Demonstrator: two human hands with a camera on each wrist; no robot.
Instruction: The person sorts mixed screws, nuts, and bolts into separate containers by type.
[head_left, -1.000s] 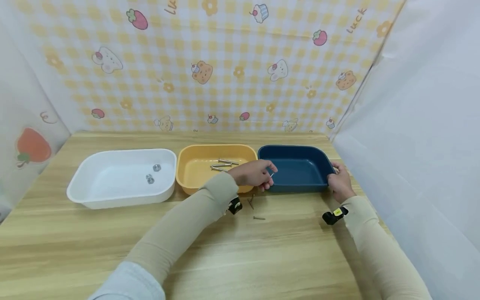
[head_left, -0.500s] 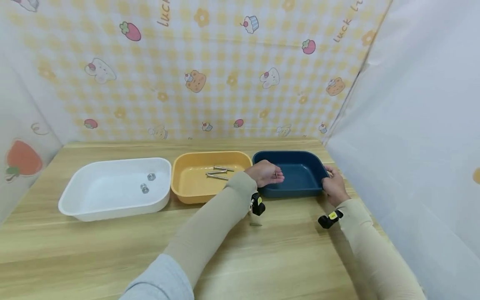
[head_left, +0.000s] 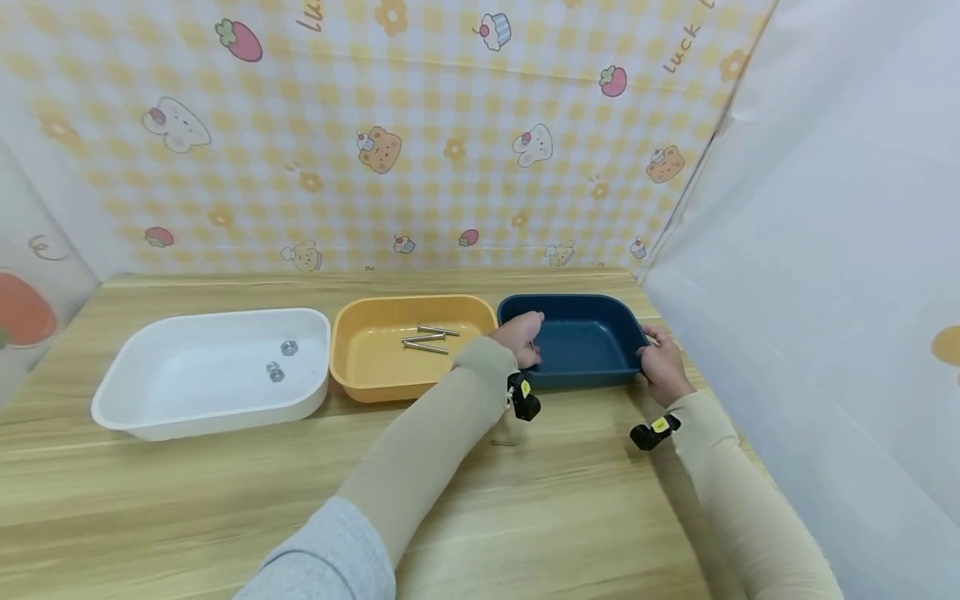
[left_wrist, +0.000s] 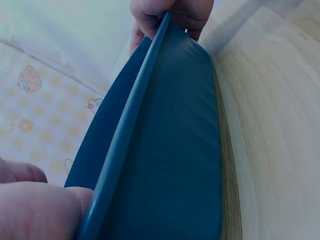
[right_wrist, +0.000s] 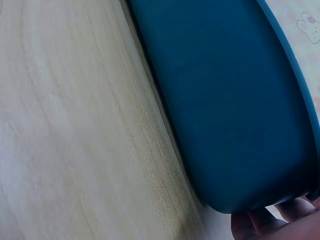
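A dark blue tray (head_left: 581, 379) stands at the right of the row on the wooden table. My left hand (head_left: 522, 337) is at its left end, fingers reaching over the rim into it; in the left wrist view, fingers (left_wrist: 45, 210) lie behind the near rim. Its fingertips are mostly hidden, so I cannot tell whether it still holds the small screw. My right hand (head_left: 663, 365) grips the tray's right end, its fingers (right_wrist: 270, 222) against the outer wall. A small screw (head_left: 503, 443) lies on the table in front, just right of the left forearm.
In the middle is a yellow tray (head_left: 378, 392) with several long bolts (head_left: 425, 347). At the left stands a white tray (head_left: 217, 422) holding several nuts (head_left: 288, 347). A checked cloth (head_left: 420, 200) hangs behind the table; a white sheet (head_left: 825, 250) borders the right.
My left hand carried a small screw over the blue tray's left part, turned palm up, then turned back and drew slightly left. The right hand keeps its grip. The head view shifted a little.
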